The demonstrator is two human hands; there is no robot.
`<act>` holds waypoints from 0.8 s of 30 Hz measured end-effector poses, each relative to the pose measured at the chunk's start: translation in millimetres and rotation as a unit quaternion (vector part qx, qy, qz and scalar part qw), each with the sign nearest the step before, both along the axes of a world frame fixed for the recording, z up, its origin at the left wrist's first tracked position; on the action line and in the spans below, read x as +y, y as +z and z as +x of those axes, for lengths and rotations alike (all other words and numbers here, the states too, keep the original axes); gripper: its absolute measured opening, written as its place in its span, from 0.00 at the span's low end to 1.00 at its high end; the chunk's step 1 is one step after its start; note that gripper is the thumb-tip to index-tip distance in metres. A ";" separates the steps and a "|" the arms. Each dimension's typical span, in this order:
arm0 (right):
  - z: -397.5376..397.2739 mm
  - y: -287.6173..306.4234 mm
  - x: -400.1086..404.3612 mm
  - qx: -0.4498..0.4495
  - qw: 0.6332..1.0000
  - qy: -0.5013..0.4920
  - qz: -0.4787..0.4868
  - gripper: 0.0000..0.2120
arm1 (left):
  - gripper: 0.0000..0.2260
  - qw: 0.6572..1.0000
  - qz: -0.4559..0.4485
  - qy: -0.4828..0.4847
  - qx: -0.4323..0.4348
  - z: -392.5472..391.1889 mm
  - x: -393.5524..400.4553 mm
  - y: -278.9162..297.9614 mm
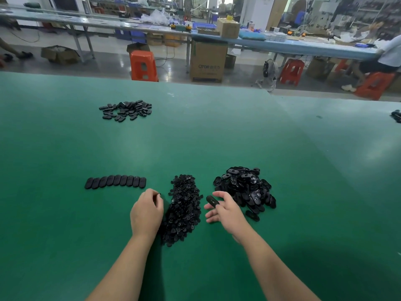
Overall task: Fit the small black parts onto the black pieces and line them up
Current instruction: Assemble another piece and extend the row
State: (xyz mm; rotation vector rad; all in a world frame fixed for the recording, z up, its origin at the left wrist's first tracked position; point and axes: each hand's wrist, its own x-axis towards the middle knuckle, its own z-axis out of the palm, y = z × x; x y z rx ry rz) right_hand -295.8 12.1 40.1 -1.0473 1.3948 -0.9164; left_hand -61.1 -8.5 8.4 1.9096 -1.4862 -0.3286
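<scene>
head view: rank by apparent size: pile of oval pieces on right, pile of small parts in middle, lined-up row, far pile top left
1-2. Pile of oval pieces and pile of small parts: similar spread, can't separate.
3-4. Lined-up row and far pile: look alike; the far pile sits farther from the camera, so true size is unsure.

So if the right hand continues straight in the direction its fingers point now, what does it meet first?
Its fingers point left, so the right hand, pinching an oval piece, would probably first reach the heap of small parts. Depth is hard to judge, so it might pass above it.
</scene>
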 end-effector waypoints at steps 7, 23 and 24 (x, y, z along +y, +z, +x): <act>8.1 -23.2 15.8 0.014 0.998 -0.041 -0.045 0.11 | 0.03 0.998 -0.011 -0.024 0.051 0.6 3.8 0.2; 14.1 -32.6 18.2 0.135 0.981 -0.065 -0.120 0.04 | 0.03 0.903 0.002 0.033 0.429 -26.0 1.3 29.1; 14.1 -32.8 18.2 0.129 0.983 -0.067 -0.116 0.04 | 0.03 0.898 -0.002 0.030 0.440 -28.8 1.1 31.0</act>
